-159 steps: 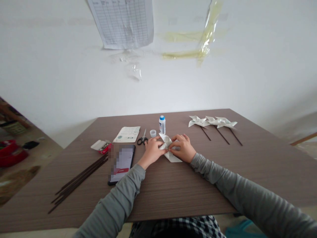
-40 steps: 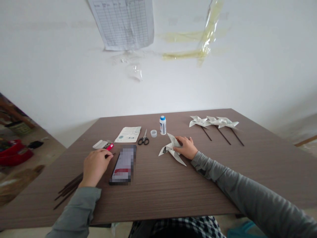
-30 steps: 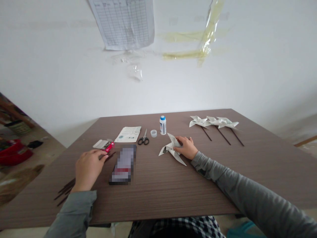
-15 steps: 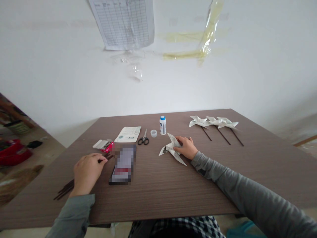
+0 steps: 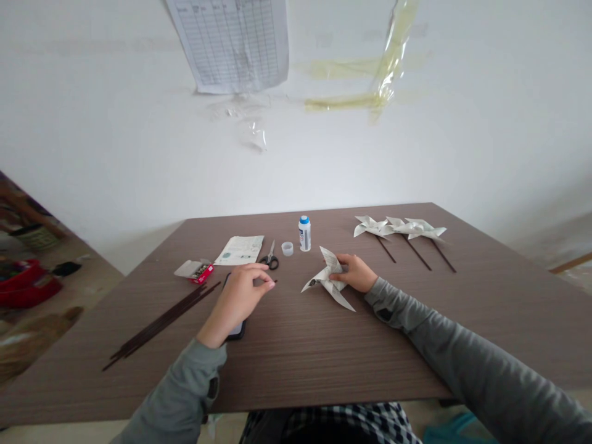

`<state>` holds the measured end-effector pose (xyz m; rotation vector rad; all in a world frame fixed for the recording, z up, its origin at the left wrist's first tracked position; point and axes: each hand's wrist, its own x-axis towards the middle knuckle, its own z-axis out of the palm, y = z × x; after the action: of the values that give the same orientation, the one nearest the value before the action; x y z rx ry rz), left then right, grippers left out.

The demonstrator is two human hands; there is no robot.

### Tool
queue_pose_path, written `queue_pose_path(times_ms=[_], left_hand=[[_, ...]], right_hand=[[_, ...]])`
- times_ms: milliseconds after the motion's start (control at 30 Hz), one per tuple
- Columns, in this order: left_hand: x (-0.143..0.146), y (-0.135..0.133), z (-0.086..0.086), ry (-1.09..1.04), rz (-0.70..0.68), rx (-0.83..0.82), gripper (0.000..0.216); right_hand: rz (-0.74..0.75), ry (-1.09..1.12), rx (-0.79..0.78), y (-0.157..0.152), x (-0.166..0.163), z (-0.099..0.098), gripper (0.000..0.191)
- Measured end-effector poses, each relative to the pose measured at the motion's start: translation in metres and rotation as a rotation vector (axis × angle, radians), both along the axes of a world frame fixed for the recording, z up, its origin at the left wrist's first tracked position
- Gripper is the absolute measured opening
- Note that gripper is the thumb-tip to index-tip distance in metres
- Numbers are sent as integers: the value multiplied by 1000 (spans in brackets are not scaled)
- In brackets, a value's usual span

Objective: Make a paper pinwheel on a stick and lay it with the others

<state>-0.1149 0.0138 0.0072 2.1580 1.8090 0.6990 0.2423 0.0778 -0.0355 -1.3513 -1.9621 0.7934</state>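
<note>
Over the phone (image 5: 237, 331), my left hand (image 5: 238, 302) pinches what appears to be a thin brown stick (image 5: 276, 282); only its short dark tip shows past the fingers, the rest being hidden. My right hand (image 5: 356, 273) grips one side of a folded paper pinwheel (image 5: 327, 280) printed like newspaper, just above or on the table. A bundle of brown sticks (image 5: 161, 322) lies to the left of my left hand. Beyond the hands are scissors (image 5: 269, 260), a small translucent cup (image 5: 287, 249) and a white bottle with a blue cap (image 5: 304, 235).
Several paper pinwheels on sticks (image 5: 419, 229) lie at the back right of the brown table (image 5: 296, 370). An open red-and-white box (image 5: 198, 270) and a stack of printed paper (image 5: 239, 250) sit at the back left. The white wall (image 5: 152, 135) rises behind the table.
My left hand has moved right, from the stick bundle to above the phone, with a dark tip now at its fingers. My right hand and the pinwheel have shifted slightly right.
</note>
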Motion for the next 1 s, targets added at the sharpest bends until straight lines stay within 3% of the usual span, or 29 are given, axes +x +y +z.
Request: queue_pose_path(times_ms=[200, 433, 667, 833, 1000], left_hand=[[70, 35, -12, -8, -49, -71, 18], [97, 60, -34, -6, -85, -66, 22], [96, 63, -37, -18, -88, 5, 20], [74, 52, -30, -8, -104, 23, 26], [46, 34, -29, 110, -54, -11, 27]], right_hand=[[56, 61, -82, 11, 12, -8, 46], [122, 76, -46, 23, 18, -20, 45], [104, 83, -67, 24, 20, -23, 39], [115, 87, -61, 26, 23, -25, 43], [132, -1, -16, 28, 23, -25, 18]])
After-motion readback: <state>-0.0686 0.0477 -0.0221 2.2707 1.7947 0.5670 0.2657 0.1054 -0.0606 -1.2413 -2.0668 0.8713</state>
